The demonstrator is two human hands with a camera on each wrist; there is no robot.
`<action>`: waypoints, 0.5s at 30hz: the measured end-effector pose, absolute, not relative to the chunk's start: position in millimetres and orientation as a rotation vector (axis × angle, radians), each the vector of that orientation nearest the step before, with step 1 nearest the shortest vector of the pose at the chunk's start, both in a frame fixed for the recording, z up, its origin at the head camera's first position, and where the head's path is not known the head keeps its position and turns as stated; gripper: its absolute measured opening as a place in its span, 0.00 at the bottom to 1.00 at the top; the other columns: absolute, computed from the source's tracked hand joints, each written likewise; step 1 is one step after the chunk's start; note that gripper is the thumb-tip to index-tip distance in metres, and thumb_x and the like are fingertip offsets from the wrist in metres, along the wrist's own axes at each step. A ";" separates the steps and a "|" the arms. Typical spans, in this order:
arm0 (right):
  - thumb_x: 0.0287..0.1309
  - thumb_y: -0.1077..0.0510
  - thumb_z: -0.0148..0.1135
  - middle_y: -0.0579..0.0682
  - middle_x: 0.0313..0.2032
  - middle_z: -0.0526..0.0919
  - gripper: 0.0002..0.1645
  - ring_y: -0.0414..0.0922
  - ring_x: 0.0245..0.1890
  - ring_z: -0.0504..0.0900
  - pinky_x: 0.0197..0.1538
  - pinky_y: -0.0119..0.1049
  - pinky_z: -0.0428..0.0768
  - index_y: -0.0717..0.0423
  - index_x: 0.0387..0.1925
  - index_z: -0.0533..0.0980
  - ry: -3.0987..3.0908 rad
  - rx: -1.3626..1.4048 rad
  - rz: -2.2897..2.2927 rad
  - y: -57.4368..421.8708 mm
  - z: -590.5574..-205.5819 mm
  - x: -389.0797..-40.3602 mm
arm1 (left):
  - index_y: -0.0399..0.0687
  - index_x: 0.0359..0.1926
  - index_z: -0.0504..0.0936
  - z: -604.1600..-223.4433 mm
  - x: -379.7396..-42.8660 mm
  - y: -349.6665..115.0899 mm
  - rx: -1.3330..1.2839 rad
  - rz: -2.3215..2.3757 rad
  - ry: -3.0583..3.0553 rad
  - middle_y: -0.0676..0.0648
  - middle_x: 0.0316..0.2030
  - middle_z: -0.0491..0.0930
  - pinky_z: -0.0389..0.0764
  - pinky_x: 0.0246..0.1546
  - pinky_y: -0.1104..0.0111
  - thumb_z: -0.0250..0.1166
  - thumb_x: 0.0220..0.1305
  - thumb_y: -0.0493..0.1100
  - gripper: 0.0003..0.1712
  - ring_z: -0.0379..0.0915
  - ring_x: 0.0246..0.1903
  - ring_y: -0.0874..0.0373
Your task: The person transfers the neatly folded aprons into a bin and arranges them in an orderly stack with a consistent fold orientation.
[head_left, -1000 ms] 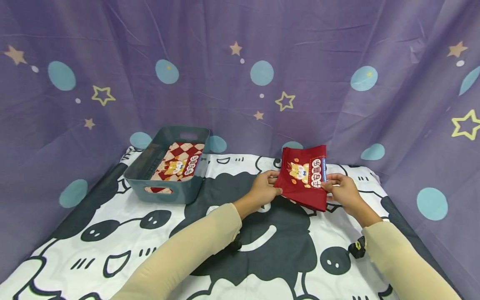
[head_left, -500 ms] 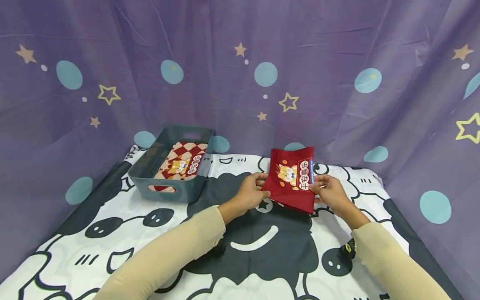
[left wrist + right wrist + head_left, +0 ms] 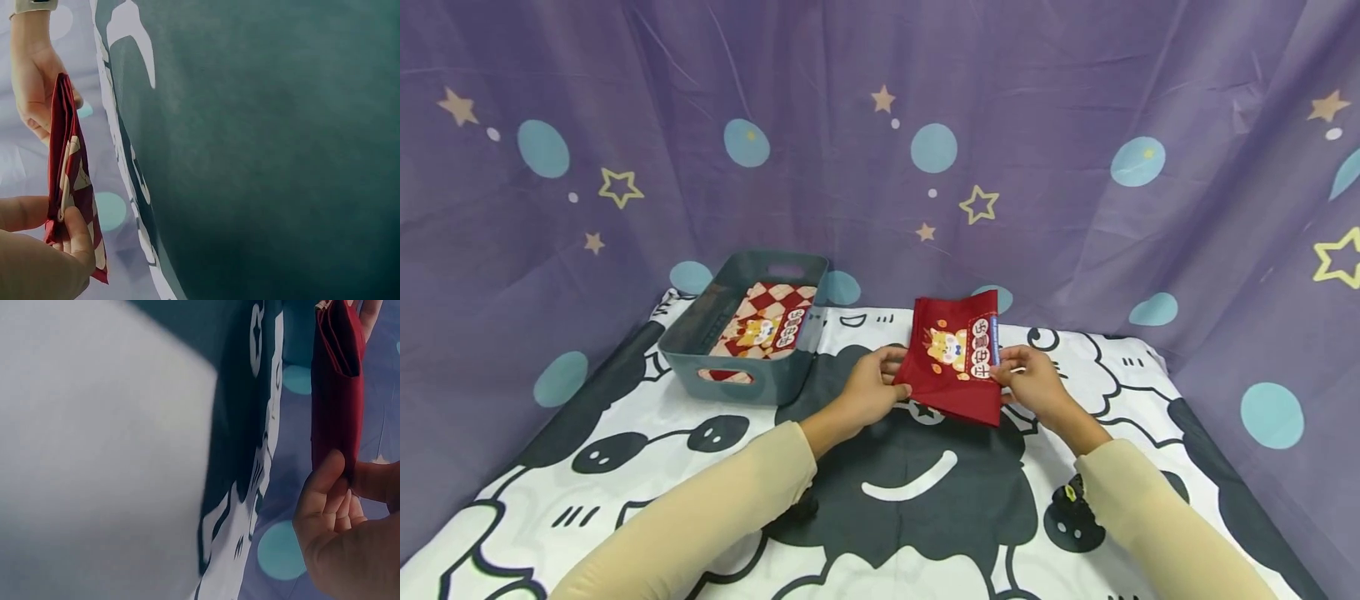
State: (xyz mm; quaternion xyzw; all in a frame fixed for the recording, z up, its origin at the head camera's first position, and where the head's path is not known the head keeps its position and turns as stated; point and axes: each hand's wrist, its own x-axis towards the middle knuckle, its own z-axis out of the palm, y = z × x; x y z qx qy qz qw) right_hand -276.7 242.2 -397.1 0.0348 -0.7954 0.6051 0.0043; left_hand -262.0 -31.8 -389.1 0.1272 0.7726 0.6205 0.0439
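Between my two hands is a folded red cloth (image 3: 951, 358) with a cartoon animal and white round characters printed on it. My left hand (image 3: 867, 387) pinches its left edge, thumb in front. At the right edge, beside a narrow blue strip, my right hand (image 3: 1036, 383) pinches it between thumb and fingers. Seen from the left wrist, the cloth (image 3: 75, 169) shows stacked folds and a checked underside, held above the covered surface. The right wrist view shows the rounded folded side of the cloth (image 3: 337, 412).
A grey-blue plastic basket (image 3: 673, 358) with handle holes stands to the left. Inside lies a folded red-and-cream checked cloth (image 3: 767, 300) with a similar print. A black-and-white cartoon cover (image 3: 955, 525) spreads over the surface, and a purple curtain (image 3: 820, 125) hangs behind.
Both hands have moved left together, carrying the folded red cloth closer to the basket. Their hold on it looks the same. The head view has shifted slightly.
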 end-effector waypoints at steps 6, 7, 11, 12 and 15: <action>0.67 0.70 0.59 0.54 0.37 0.74 0.19 0.39 0.30 0.79 0.30 0.40 0.86 0.74 0.55 0.67 -2.477 0.133 1.927 223.3 -392.7 -279.6 | 0.36 0.65 0.74 -386.8 -256.6 -47.1 0.320 1.920 2.402 0.38 0.50 0.83 0.86 0.42 0.63 0.66 0.62 0.25 0.30 0.82 0.45 0.50; 0.67 0.70 0.60 0.54 0.37 0.74 0.19 0.39 0.30 0.78 0.30 0.39 0.86 0.74 0.55 0.67 -2.470 0.137 1.932 220.6 -392.7 -279.9 | 0.36 0.65 0.74 -386.9 -256.3 -49.5 0.316 1.922 2.408 0.38 0.50 0.83 0.86 0.42 0.63 0.66 0.62 0.25 0.30 0.82 0.45 0.49; 0.67 0.70 0.60 0.54 0.35 0.75 0.18 0.39 0.29 0.79 0.30 0.39 0.86 0.74 0.54 0.68 -2.458 0.162 1.930 212.2 -394.7 -281.5 | 0.35 0.64 0.75 -387.1 -255.9 -57.6 0.304 1.938 2.414 0.38 0.50 0.83 0.86 0.42 0.63 0.66 0.61 0.24 0.29 0.82 0.44 0.49; 0.67 0.70 0.60 0.54 0.35 0.75 0.17 0.39 0.29 0.79 0.30 0.40 0.86 0.74 0.54 0.68 -2.457 0.169 1.925 210.5 -395.1 -281.7 | 0.35 0.64 0.75 -387.1 -255.7 -59.3 0.299 1.943 2.411 0.37 0.50 0.83 0.86 0.42 0.63 0.65 0.61 0.24 0.29 0.82 0.44 0.49; 0.67 0.70 0.60 0.54 0.36 0.76 0.17 0.39 0.29 0.80 0.31 0.41 0.87 0.74 0.54 0.68 -2.460 0.180 1.911 206.4 -396.3 -281.5 | 0.35 0.63 0.75 -387.2 -254.6 -63.9 0.288 1.941 2.413 0.38 0.50 0.83 0.86 0.43 0.63 0.65 0.61 0.24 0.28 0.82 0.44 0.49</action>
